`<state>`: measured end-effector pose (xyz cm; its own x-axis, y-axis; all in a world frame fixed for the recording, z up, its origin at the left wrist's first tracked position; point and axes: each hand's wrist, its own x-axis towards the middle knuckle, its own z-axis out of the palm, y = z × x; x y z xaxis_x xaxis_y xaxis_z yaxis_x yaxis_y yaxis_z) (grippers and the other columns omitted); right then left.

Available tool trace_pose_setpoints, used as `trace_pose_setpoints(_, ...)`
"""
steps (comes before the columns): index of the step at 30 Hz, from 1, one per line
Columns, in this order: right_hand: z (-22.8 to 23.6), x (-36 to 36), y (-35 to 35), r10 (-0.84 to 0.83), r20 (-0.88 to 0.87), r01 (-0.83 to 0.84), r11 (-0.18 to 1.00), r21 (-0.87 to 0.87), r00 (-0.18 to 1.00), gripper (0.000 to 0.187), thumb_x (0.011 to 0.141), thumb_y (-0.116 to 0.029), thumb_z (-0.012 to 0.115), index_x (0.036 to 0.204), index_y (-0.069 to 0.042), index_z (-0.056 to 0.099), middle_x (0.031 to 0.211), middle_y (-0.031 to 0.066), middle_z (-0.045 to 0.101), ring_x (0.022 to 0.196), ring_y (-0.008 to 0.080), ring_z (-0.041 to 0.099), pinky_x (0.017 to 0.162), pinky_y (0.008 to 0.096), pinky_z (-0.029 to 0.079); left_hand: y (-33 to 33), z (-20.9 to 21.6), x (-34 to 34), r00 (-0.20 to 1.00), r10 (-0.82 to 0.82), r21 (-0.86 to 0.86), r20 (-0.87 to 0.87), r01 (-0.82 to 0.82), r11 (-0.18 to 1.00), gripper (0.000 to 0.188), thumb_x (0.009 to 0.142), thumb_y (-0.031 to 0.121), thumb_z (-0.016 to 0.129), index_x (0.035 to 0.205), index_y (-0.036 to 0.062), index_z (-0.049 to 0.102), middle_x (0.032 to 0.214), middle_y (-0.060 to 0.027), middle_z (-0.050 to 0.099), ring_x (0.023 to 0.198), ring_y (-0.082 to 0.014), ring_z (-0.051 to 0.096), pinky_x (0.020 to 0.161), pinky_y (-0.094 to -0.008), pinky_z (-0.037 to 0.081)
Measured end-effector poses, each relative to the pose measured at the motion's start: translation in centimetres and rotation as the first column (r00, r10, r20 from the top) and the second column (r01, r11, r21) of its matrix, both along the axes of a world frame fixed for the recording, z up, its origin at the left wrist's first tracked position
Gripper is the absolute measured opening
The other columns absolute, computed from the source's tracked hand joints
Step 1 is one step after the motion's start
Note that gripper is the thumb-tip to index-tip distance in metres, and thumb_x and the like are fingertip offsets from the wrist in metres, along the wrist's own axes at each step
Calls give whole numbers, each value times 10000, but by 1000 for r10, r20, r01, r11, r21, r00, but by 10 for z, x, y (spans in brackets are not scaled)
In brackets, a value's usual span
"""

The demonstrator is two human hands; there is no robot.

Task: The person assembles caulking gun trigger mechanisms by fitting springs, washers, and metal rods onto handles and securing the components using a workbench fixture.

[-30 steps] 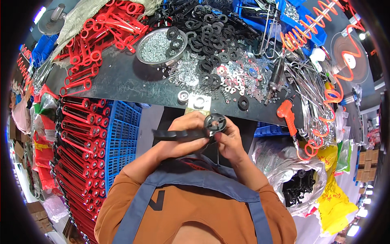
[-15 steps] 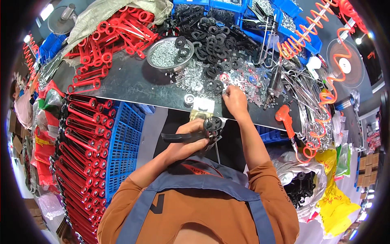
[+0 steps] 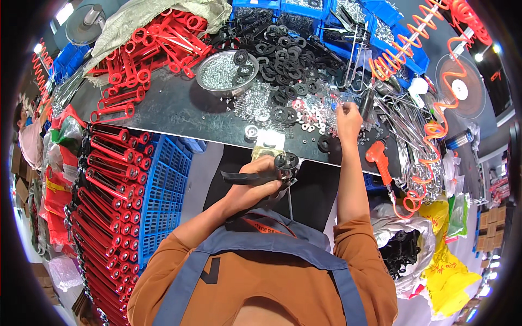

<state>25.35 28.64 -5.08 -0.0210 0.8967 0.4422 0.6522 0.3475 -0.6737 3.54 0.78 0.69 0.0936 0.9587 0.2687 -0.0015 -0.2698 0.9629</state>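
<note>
My left hand [image 3: 251,187] is closed around a black part with a round, hollow head [image 3: 286,161] and a flat lever-like arm [image 3: 250,177]. It holds this part just in front of a pale yellowish block [image 3: 269,142] at the table's near edge. Farther out and to the right, my right hand [image 3: 349,120] has its fingertips pinched together over scattered small parts. Whatever sits between those fingertips is too small to make out. Small red and white pieces [image 3: 309,116] lie left of this hand, and a black ring [image 3: 324,143] rests nearer the edge.
A metal bowl [image 3: 227,74] of small silvery parts stands beside heaped black rings [image 3: 285,60]. Red handles [image 3: 157,46] are piled at the far left. A dark power driver [image 3: 368,103], an orange air gun [image 3: 379,161] and metal rods [image 3: 410,130] lie at the right.
My right hand has moved right and farther out, from beside the red and white pieces to near the dark driver. My left hand stays almost in place with the black part.
</note>
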Motion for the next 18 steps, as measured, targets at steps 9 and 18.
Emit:
trace_pose_setpoints(9, 99, -59, -135, 733, -376, -773, 631, 65, 567, 181, 799, -15, 706, 962, -32, 627, 758, 1, 603, 606, 56, 548, 554, 199, 431, 11, -1, 8, 999, -25, -79, 29, 27, 996, 144, 791, 90, 597, 899, -5, 587, 858, -56, 551, 786, -124, 530, 703, -279, 431)
trace_pose_setpoints(18, 100, -43, -142, 790, -195, -813, 573, -103, 582, 188, 779, -4, 730, 943, -14, 639, 796, 23, 613, 672, 63, 573, 575, 205, 458, 11, -13, 14, 993, 67, 38, -93, -64, 997, 146, 780, 94, 599, 869, -15, 561, 837, -85, 544, 772, -174, 534, 701, -315, 433)
